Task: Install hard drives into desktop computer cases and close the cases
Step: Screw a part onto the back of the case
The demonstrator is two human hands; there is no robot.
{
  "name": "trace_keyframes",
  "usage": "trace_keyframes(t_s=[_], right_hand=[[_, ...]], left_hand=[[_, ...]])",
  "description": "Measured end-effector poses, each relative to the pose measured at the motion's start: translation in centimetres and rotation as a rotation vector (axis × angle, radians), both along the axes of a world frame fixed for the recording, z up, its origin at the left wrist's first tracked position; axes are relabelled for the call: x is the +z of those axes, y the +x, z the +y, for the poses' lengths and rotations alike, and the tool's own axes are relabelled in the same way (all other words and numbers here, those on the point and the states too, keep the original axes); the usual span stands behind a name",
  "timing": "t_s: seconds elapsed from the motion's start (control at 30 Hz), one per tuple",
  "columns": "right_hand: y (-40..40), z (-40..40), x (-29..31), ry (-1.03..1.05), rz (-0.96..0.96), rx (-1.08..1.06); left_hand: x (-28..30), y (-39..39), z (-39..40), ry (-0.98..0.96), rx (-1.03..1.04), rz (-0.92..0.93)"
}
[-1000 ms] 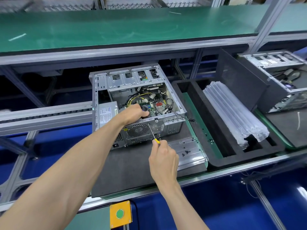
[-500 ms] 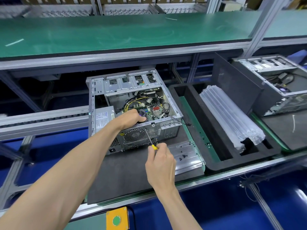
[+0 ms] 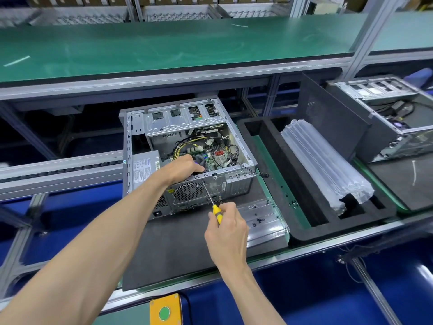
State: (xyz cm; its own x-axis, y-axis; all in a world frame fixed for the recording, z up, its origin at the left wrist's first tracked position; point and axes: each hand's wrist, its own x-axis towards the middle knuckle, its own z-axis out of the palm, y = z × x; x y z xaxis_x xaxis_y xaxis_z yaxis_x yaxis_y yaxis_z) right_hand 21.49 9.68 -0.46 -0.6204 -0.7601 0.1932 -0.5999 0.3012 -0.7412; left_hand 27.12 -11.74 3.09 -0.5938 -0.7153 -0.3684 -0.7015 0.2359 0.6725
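Open grey steel computer case (image 3: 236, 184): heavy, stiff, sharp-edged. Left hand (image 3: 185, 166) grips rear rim; right hand (image 3: 226, 227) fingers pinch yellow-handled screwdriver (image 3: 212, 202).

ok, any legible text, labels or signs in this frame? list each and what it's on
Nothing reads cleanly.
Power supply label: white sticker with blue heading and lines of print, too small to read.
Clear plastic tray: embossed mark, too faint to read.
Rear panel of the open computer case: small sticker, too blurred to read.
Yellow button box: green button, no lettering visible.
Screwdriver: no marking visible.
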Motion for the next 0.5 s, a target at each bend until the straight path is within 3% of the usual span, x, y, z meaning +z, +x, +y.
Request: trace_keyframes(t_s=[0.2,0.33,0.5], right_hand=[[0.54,-0.14,-0.42,0.096,0.075,-0.047],[0.37,-0.09,-0.32,0.009,-0.093,-0.044],[0.31,-0.10,-0.32,0.060,0.096,-0.019]], left_hand=[[0.22,0.07,0.16,0.004,0.010,-0.006],[0.38,0.00,0.23,-0.002,0.017,-0.011],[0.49,-0.09,0.23,-0.001,0.001,-0.001]])
